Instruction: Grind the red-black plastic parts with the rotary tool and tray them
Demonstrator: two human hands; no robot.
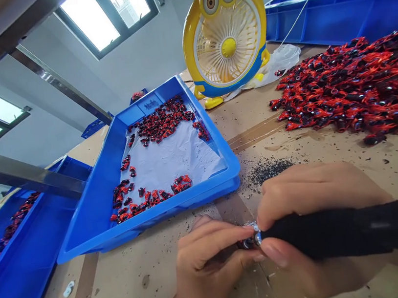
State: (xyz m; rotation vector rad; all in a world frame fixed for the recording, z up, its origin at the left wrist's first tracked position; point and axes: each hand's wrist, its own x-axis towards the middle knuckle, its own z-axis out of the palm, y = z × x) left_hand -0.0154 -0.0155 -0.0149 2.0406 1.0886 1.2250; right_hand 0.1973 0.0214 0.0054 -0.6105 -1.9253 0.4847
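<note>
Near the bottom centre, my left hand [211, 261] pinches a small dark part [247, 244] between thumb and fingers; most of it is hidden. My right hand [319, 191] is wrapped round a thick black cylindrical handheld tool [344, 232], which runs off the right edge. The tool's metal tip [257, 236] meets the small part between my fingertips. A patch of black shavings [268, 170] lies on the table just beyond my hands.
A blue tray [157, 224] with several red-and-black parts stands ahead. A large heap of such parts [354, 92] lies to the right. Behind are a yellow fan [228, 48] and a blue bin [336, 16]. More blue trays [39, 250] and a metal post [20, 169] are left.
</note>
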